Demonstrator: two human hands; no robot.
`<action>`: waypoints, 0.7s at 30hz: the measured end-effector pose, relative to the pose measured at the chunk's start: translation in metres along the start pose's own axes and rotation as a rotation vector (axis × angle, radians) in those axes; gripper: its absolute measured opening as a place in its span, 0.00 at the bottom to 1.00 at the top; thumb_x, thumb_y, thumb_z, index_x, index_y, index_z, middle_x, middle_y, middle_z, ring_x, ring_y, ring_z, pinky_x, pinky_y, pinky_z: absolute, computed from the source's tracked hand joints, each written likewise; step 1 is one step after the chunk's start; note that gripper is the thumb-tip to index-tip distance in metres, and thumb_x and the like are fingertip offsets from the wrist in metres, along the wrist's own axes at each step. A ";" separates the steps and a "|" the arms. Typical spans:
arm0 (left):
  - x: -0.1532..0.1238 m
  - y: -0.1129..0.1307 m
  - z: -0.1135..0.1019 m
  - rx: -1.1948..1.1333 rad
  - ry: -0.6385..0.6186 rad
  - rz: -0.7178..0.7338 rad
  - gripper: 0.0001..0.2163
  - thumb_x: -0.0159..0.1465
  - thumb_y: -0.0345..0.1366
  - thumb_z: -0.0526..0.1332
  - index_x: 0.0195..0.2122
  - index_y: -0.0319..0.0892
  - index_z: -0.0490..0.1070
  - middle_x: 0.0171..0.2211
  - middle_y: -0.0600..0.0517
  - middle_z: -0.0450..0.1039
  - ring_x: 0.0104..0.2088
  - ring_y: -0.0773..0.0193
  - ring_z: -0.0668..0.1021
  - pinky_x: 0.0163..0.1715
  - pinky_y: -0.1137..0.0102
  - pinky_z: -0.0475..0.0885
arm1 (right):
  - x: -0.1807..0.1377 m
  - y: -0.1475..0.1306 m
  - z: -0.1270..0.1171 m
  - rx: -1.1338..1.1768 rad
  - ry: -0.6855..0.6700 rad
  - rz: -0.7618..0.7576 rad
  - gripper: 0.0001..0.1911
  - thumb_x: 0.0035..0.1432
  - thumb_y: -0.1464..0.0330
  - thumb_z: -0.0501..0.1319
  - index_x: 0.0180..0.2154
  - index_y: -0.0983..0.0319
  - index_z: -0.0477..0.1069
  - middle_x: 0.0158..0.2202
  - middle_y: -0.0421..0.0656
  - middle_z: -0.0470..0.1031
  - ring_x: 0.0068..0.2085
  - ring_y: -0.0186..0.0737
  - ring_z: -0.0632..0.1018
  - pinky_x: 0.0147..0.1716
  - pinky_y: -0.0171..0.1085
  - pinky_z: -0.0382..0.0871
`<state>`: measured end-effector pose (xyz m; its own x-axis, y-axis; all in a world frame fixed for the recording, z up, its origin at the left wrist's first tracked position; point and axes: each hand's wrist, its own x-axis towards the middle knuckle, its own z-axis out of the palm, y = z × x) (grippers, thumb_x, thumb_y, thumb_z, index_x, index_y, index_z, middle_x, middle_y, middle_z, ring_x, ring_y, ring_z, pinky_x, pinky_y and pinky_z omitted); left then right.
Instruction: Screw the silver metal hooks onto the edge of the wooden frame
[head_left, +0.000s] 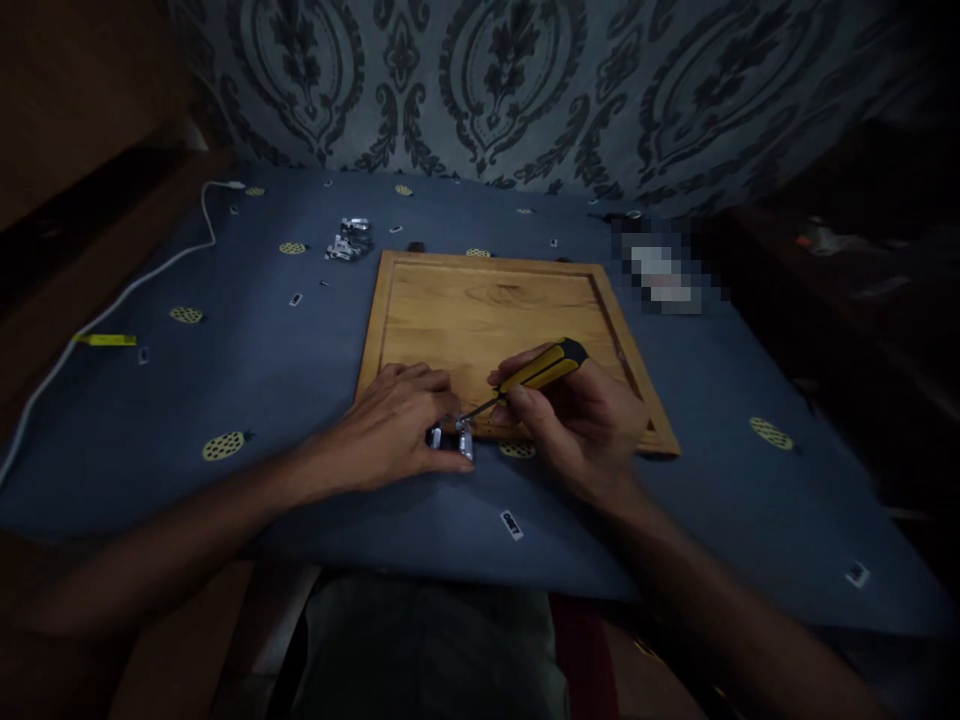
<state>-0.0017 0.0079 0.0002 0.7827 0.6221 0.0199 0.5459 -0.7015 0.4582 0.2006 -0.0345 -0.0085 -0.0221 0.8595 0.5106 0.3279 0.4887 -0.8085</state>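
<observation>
A framed wooden panel (495, 320) lies flat on the blue patterned cloth. At its near edge is a shiny metal hinge (466, 440), gripped between the thumb and fingers of my left hand (397, 425). My right hand (581, 420) is closed around a yellow and black screwdriver (540, 372), which tilts down to the left. The screwdriver's tip meets the hinge near the panel's edge; whether it sits in a screw head is too small to tell. My left fingertips rest by the panel, partly hiding the hinge.
Several more metal hinges (350, 240) lie in a pile behind the panel's left corner, with a small screw (324, 283) nearby. A white cable (131, 287) runs along the left side, past a yellow marker (107, 340). A blurred-out item (664, 272) lies at the back right.
</observation>
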 end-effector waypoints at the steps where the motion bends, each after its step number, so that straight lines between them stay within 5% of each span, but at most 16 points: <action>1: 0.000 0.000 0.000 -0.003 -0.006 -0.005 0.18 0.62 0.50 0.72 0.44 0.41 0.77 0.44 0.49 0.75 0.49 0.52 0.76 0.51 0.58 0.66 | 0.000 0.000 0.000 0.004 -0.007 0.003 0.06 0.65 0.62 0.67 0.41 0.56 0.78 0.36 0.42 0.79 0.31 0.38 0.80 0.28 0.37 0.76; 8: -0.001 0.001 -0.001 -0.018 -0.007 -0.015 0.17 0.62 0.50 0.72 0.43 0.42 0.77 0.44 0.50 0.75 0.49 0.53 0.76 0.50 0.59 0.66 | 0.006 -0.007 -0.003 0.097 -0.081 0.043 0.09 0.62 0.60 0.70 0.34 0.58 0.77 0.33 0.41 0.79 0.28 0.35 0.78 0.25 0.34 0.75; 14: 0.000 0.001 -0.001 -0.025 -0.015 -0.010 0.18 0.62 0.50 0.71 0.45 0.42 0.77 0.45 0.49 0.76 0.51 0.51 0.76 0.51 0.58 0.66 | 0.008 -0.011 -0.010 0.088 -0.177 0.063 0.10 0.64 0.59 0.68 0.42 0.57 0.80 0.39 0.45 0.82 0.33 0.40 0.82 0.31 0.38 0.80; 21: 0.000 0.001 -0.001 -0.006 -0.016 -0.011 0.18 0.62 0.50 0.72 0.43 0.41 0.77 0.44 0.49 0.75 0.49 0.52 0.76 0.51 0.58 0.66 | 0.005 -0.005 -0.010 -0.041 -0.127 0.044 0.09 0.63 0.60 0.69 0.34 0.58 0.78 0.31 0.42 0.80 0.28 0.38 0.79 0.28 0.37 0.76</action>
<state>-0.0014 0.0074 0.0014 0.7814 0.6240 0.0009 0.5527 -0.6927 0.4633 0.2085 -0.0343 0.0006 -0.1258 0.8931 0.4319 0.3696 0.4462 -0.8150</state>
